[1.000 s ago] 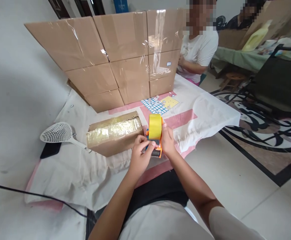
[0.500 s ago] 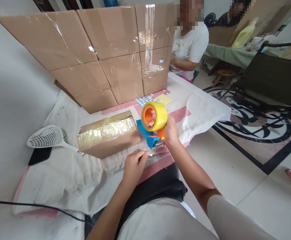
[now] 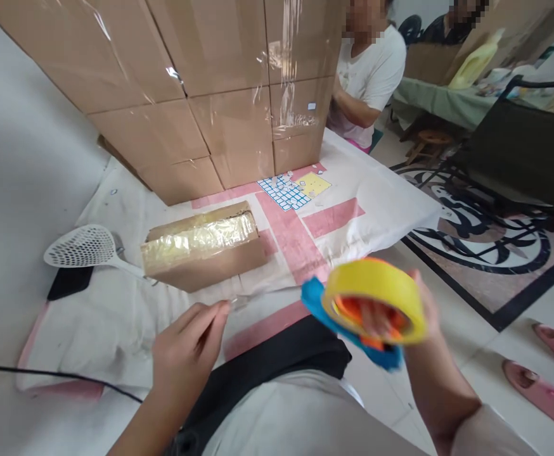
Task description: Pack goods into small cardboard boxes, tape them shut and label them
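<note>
From my end I see the left hand (image 3: 186, 345) near the front edge of the tabletop (image 3: 376, 190), thumb and forefinger pressed together on a clear strip of tape (image 3: 239, 302); I take that fine pinch as a way to keep the sticky face off the skin. The right hand (image 3: 428, 310) is wrapped around the tape dispenser (image 3: 319, 301), some fingers showing through the core of its yellow roll (image 3: 372, 282). It holds the dispenser up past the table edge, well apart from the left, which I judge leaves room for tape between them; blur means I cannot tell whether the strip runs unbroken. The small carton (image 3: 224, 256) rests on the cloth with its shiny taped side up, seemingly for easy reach, in front of the large cardboard stack (image 3: 229, 120).
</note>
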`<state>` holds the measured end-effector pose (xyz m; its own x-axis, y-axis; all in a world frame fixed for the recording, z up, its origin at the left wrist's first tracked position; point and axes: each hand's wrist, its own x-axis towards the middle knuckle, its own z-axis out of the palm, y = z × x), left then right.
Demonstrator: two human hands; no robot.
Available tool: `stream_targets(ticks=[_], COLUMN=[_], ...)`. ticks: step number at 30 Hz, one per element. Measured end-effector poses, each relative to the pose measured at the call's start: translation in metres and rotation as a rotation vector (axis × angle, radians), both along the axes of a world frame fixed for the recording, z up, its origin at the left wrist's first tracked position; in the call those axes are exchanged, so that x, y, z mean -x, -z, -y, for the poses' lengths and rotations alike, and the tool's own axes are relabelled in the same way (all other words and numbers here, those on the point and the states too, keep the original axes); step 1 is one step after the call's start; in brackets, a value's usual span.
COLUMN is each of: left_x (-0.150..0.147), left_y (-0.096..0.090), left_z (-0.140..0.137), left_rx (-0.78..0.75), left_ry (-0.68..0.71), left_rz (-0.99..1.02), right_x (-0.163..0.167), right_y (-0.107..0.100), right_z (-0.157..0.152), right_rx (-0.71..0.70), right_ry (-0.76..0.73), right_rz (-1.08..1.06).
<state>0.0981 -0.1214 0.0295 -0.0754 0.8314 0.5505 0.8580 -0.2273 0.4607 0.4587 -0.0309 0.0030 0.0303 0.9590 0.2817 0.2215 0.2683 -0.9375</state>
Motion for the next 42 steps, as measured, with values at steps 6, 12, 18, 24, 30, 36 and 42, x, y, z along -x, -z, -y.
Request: stream_targets(ticks=[6, 12, 18, 24, 30, 36, 42], left_x=[-0.022, -0.017, -0.021, -0.034, -0.026, -0.013, -0.017], left_y=[0.004, 0.018, 0.017, 0.013, 0.032, 0.073, 0.049], left_z=[-0.024, -0.04, -0.05, -0.051, -0.046, -0.038, -0.054], left_rx=[0.3, 0.383, 0.376, 0.32, 0.374, 0.475, -0.267], left_ry=[-0.132, -0.048, -0.041, 0.025, -0.005, -0.114, -0.24], left_rz=[0.714, 0.917, 0.828, 0.706, 0.823, 0.746, 0.354], right_x=[0.083, 0.109, 0.108, 0.167, 0.173, 0.156, 0.197], right_y=[0.006, 0.022, -0.013, -0.05, -0.059, -0.104, -0.104], right_z=[-0.129, -0.193, -0.125, -0.049, -0.047, -0.076, -0.147], right_rx=[0.053, 0.125, -0.204, -0.412, -0.55, -0.472, -0.276], right_ry=[-0.106, 0.002, 0.007, -0.614, -0.533, -0.423, -0.678], right_rz=[-0.288, -0.173, 0.022, 0.174, 0.187, 0.081, 0.365])
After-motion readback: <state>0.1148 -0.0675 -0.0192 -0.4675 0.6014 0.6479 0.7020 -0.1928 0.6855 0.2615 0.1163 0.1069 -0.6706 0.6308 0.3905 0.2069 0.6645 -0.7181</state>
